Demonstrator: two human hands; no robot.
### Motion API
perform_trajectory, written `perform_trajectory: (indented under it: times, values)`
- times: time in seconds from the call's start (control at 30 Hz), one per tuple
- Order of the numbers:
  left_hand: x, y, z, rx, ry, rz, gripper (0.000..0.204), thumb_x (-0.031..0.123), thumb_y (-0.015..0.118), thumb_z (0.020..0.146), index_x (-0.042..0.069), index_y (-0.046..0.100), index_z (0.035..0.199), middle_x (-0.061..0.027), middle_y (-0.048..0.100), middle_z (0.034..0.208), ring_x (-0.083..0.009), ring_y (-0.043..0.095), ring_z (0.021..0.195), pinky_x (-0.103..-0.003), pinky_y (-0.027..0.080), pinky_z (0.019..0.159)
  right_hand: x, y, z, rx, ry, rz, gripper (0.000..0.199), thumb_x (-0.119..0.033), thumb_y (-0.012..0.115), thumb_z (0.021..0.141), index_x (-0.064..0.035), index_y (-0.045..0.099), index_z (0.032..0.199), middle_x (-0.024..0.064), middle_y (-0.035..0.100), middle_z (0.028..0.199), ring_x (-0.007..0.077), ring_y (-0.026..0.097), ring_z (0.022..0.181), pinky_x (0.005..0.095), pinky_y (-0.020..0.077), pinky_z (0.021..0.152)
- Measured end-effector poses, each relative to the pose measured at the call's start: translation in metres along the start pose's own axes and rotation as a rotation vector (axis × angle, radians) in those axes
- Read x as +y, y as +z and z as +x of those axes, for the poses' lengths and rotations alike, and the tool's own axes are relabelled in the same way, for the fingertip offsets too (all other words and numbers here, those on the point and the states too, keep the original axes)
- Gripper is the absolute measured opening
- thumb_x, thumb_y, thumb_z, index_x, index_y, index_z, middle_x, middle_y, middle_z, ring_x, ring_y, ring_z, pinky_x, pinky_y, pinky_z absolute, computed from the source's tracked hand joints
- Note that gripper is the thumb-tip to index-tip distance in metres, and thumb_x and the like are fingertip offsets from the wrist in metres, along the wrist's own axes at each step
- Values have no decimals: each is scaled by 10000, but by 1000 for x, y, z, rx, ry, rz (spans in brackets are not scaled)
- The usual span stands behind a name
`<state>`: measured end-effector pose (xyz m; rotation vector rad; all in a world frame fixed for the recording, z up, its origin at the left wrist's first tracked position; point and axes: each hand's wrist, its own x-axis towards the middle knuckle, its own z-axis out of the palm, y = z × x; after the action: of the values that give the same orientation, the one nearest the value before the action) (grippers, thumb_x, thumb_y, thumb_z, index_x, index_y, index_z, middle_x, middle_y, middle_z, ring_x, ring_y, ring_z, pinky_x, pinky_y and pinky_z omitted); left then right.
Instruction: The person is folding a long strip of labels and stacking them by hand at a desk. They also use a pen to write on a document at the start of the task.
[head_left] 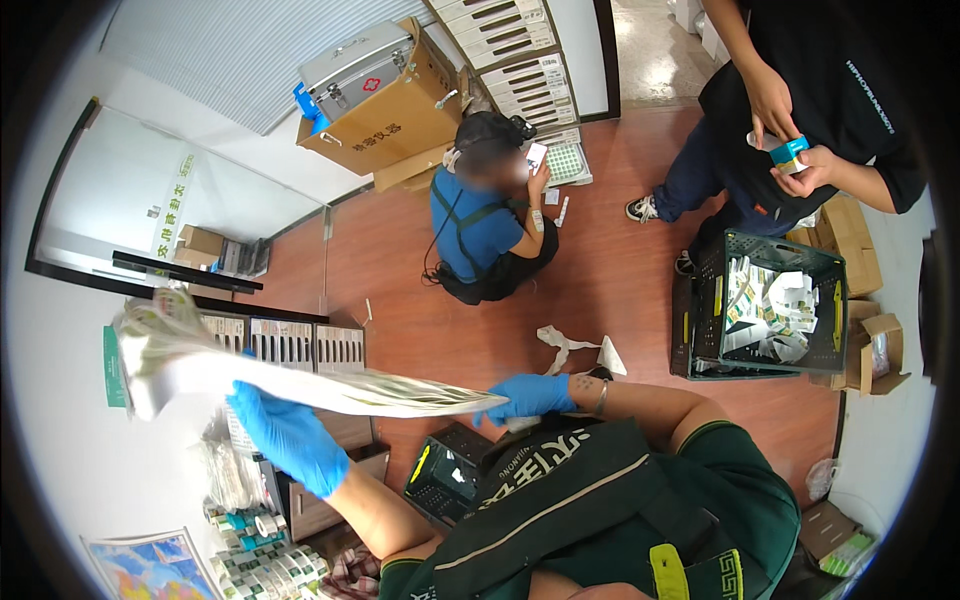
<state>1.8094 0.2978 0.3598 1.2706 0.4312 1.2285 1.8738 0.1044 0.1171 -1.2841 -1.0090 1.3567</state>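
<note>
Both my hands wear blue gloves. Between them stretches a long clear plastic bag point(300, 385) with printed packets inside, and its bunched end point(150, 350) rises at the far left. My left hand point(285, 435) grips the bag from below near its middle. My right hand point(530, 395) pinches the bag's narrow right end. A bracelet sits on my right wrist, and my green shirt and dark vest point(600, 510) fill the lower frame.
A person in a blue top point(480, 225) sits on the red-brown floor. A standing person holds a small teal box point(790, 152). There is a dark crate of small boxes point(770, 300), another black crate point(445, 472), crumpled white paper point(570, 345), a cardboard box with a metal case point(385, 105) and shelf drawers point(290, 342).
</note>
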Motion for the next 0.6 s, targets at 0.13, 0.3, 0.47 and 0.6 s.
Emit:
perform_trajectory:
  times: [0.13, 0.3, 0.47, 0.6]
  values:
    - [-72, -80, 55, -109, -120, 335, 562, 247, 551, 941, -27, 375, 1399, -169, 436, 1395, -243, 436, 1247, -376, 302, 1083, -54, -11, -32, -287, 166, -85, 327, -292, 521, 891, -96, 662, 1112, 27, 615, 846, 119, 560, 730, 290, 453, 692]
    - [-93, -41, -54, -457, -102, 533, 577, 176, 540, 937, 27, 315, 1447, -138, 344, 1473, -246, 366, 1317, -379, 293, 1091, -34, -20, -17, -460, 235, -141, 337, -310, 565, 859, -86, 657, 1094, 65, 639, 866, 164, 584, 795, 314, 468, 742]
    - [-111, -44, -106, -1697, -599, 593, 562, 315, 549, 909, 56, 420, 1390, -210, 560, 1270, -309, 557, 1142, -375, 425, 961, -28, -8, -9, -314, -9, -191, 334, -289, 674, 805, -63, 649, 1051, 66, 648, 848, 165, 584, 804, 319, 473, 767]
    - [-101, -32, -92, -1818, -504, 752, 495, 382, 584, 853, 103, 545, 1260, -212, 640, 1064, -375, 600, 986, -400, 469, 863, -20, -15, -9, -491, 257, 119, 371, -226, 723, 795, -69, 617, 1114, 70, 632, 983, 166, 596, 828, 308, 495, 742]
